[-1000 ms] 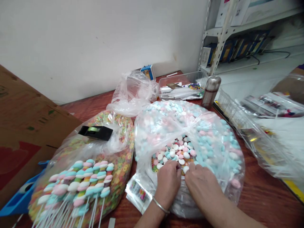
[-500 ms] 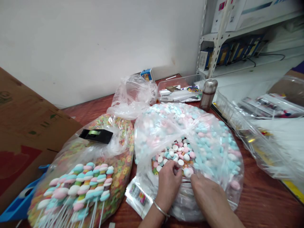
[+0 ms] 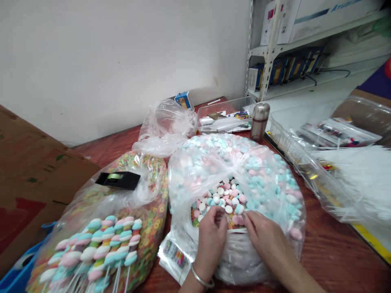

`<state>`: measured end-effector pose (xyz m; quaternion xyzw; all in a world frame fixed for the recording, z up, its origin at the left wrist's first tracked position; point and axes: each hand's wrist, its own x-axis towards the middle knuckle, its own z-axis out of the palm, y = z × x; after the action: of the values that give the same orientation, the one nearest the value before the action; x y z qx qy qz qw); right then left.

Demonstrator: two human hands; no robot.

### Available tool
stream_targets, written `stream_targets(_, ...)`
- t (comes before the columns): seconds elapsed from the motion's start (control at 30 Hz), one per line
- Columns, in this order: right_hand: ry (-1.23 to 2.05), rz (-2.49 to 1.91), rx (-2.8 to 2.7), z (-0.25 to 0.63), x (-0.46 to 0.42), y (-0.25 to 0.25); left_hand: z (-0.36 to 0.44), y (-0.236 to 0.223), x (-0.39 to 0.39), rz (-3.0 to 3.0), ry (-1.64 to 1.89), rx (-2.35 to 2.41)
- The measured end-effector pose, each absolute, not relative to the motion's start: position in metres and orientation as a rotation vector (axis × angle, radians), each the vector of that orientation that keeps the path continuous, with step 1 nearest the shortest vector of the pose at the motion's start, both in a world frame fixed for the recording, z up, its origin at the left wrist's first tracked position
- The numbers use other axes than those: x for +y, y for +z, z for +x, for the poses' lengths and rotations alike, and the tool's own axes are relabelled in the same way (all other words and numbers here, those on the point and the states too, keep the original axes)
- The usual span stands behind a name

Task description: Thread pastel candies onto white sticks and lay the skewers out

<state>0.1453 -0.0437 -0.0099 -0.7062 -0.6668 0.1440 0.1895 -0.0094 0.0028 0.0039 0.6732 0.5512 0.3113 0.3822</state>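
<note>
A large clear plastic bag (image 3: 253, 171) full of pastel pink, blue and white round candies lies on the table, with its opening torn or folded back. Loose candies (image 3: 218, 199) show in that opening. My left hand (image 3: 210, 240), with a metal bangle (image 3: 200, 280) at the wrist, and my right hand (image 3: 262, 238) both pinch the opening's near plastic edge. Their fingertips are close together, just below the candies. Under the bag's near left side lie small printed packets (image 3: 174, 254).
On the left, a bag of fruit-ring cereal (image 3: 152, 215) holds rainbow marshmallow twists on sticks (image 3: 97, 248), with a black tape roller (image 3: 118, 180) on top. A steel flask (image 3: 259, 122), a plastic tray (image 3: 226, 118), cardboard (image 3: 30, 171) and a metal shelf (image 3: 269, 49) surround the table (image 3: 324, 244).
The whole scene has slid left and slightly down in view as my head turned. My right hand has come closer to the opening's edge, and my left hand has shifted slightly.
</note>
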Motion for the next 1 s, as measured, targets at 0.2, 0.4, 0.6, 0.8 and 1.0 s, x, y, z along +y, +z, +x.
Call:
stream_targets(0.2,0.46,-2.109,-1.927,0.164,-0.049,0.001,-0.012,0.009,0.005,2.026,0.591,1.377)
stream_targets(0.4,0.565,-2.0,-1.944,0.155,-0.058,0.002,0.001,0.002,0.002,1.183,0.671,1.153)
stream_targets(0.6,0.632,-1.928,-1.94,0.154,-0.059,0.001,-0.001,0.006,0.002,0.787,0.733,1.028)
stream_targets(0.8,0.6,-1.992,-1.991,0.161,-0.063,0.006,-0.026,0.003,0.012,0.849,0.87,1.232)
stream_targets(1.0,0.392,-2.091,-2.156,0.161,-0.065,-0.008,-0.037,0.002,0.009,1.871,0.708,1.421)
